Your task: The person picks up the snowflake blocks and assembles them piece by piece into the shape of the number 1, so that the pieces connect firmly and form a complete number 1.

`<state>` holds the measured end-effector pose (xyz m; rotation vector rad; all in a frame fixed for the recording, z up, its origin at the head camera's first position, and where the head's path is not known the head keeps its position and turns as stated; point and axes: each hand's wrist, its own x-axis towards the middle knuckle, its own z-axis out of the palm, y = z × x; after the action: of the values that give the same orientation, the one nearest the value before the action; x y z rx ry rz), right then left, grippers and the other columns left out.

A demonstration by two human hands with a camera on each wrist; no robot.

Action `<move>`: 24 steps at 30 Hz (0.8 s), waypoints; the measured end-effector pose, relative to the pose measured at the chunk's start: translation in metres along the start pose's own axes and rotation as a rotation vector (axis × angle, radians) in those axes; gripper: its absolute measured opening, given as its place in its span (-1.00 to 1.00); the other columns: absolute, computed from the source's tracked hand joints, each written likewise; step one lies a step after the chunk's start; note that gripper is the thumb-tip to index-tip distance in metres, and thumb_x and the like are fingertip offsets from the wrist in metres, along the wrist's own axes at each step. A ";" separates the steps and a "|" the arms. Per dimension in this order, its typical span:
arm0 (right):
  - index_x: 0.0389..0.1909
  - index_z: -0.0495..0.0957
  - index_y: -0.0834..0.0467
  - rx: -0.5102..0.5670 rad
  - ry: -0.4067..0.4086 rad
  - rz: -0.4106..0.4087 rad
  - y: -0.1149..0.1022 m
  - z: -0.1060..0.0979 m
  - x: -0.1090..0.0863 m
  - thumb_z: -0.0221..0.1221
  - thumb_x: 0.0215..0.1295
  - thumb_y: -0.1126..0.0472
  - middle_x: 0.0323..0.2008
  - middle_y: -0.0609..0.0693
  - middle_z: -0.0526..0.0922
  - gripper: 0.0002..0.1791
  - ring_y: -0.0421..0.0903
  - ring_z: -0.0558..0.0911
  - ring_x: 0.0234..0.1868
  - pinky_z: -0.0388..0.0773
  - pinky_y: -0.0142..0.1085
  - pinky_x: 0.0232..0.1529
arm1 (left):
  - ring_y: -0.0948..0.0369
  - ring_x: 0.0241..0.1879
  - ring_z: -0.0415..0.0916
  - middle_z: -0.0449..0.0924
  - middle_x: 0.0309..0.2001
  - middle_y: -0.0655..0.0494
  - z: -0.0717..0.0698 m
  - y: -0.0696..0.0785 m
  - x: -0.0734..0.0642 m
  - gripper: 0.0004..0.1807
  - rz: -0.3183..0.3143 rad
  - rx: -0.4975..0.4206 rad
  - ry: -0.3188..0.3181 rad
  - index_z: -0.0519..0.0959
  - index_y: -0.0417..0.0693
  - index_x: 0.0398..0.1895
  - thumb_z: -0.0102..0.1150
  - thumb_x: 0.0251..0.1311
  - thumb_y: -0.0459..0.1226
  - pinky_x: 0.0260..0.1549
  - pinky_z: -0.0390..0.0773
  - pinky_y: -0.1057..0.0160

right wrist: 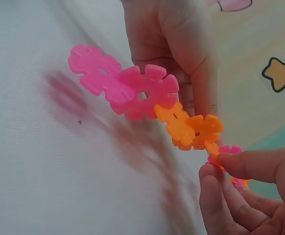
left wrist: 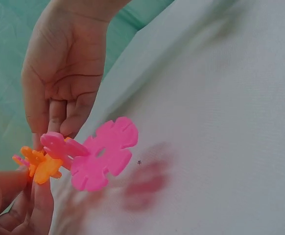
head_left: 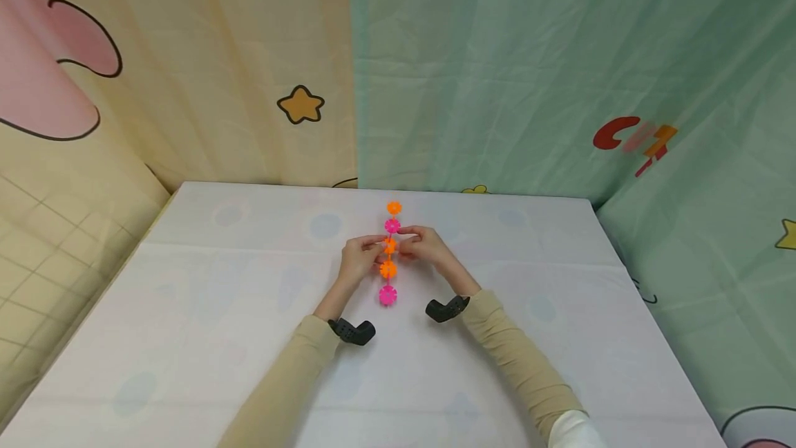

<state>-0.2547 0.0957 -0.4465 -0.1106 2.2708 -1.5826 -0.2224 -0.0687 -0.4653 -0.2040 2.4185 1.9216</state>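
A chain of interlocking plastic snowflake discs (head_left: 388, 295), pink and orange, stands out between my two hands. My left hand (head_left: 359, 258) pinches it from the left around an orange disc (left wrist: 46, 169), thumb on one side and fingers on the other. From the right, my right hand (head_left: 425, 246) grips the chain between thumb and fingertips, at an orange disc (right wrist: 213, 149) partly covered by them. The nearest end carries a flat pink disc (left wrist: 106, 154) slotted into another pink one. Beyond my fingers, more pink and orange discs (head_left: 394, 208) continue toward the far side.
A white cloth with faint pale spots covers the table (head_left: 205, 337). Behind it hang a yellow curtain (head_left: 249, 33) and a green curtain (head_left: 497, 75). Black wrist devices (head_left: 352, 332) sit at both cuffs. The chain casts a blurred shadow (left wrist: 147, 178) on the cloth.
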 end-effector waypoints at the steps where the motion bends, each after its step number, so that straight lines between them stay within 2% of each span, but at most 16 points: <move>1: 0.22 0.41 0.33 -0.005 0.001 0.006 0.001 0.001 0.001 0.18 0.23 0.32 -0.21 0.24 0.72 -0.49 -0.24 0.67 -0.45 0.66 -0.30 -0.18 | 0.34 -0.59 0.55 0.70 -0.31 -0.15 0.000 -0.001 0.001 -0.74 -0.001 0.005 -0.001 0.64 -0.22 -0.01 0.16 0.26 -0.35 -0.53 0.57 0.44; 7: 0.22 0.39 0.34 0.008 0.004 0.058 0.007 0.005 0.005 0.20 0.18 0.35 -0.38 0.12 0.72 -0.46 -0.25 0.62 -0.54 0.65 -0.37 -0.30 | 0.33 -0.64 0.51 0.70 -0.31 -0.16 0.001 -0.006 0.001 -0.75 -0.031 0.048 -0.021 0.65 -0.22 -0.03 0.17 0.25 -0.34 -0.60 0.59 0.38; 11: 0.21 0.39 0.37 0.025 0.000 0.062 0.011 0.007 0.008 0.20 0.18 0.37 -0.45 0.06 0.70 -0.46 -0.27 0.61 -0.56 0.65 -0.40 -0.37 | 0.31 -0.67 0.46 0.69 -0.31 -0.14 0.002 -0.009 0.001 -0.75 -0.018 0.112 -0.028 0.64 -0.23 -0.04 0.17 0.26 -0.33 -0.61 0.58 0.39; 19: 0.20 0.42 0.32 0.002 0.011 0.060 0.012 0.007 0.008 0.21 0.19 0.34 -0.37 0.10 0.71 -0.48 -0.27 0.60 -0.55 0.64 -0.42 -0.37 | 0.29 -0.66 0.48 0.69 -0.33 -0.09 0.004 -0.008 0.000 -0.75 0.019 0.257 -0.006 0.64 -0.17 -0.04 0.13 0.27 -0.29 -0.62 0.54 0.41; 24: 0.18 0.45 0.29 -0.027 0.018 0.059 0.012 0.007 0.009 0.20 0.19 0.32 -0.37 0.10 0.69 -0.50 -0.25 0.59 -0.56 0.64 -0.41 -0.36 | 0.28 -0.64 0.51 0.69 -0.32 -0.08 0.005 -0.005 -0.002 -0.73 0.011 0.301 -0.006 0.63 -0.16 -0.03 0.10 0.27 -0.29 -0.60 0.55 0.39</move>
<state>-0.2591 0.0917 -0.4620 -0.0366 2.2886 -1.5295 -0.2197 -0.0652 -0.4712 -0.1709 2.6654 1.5303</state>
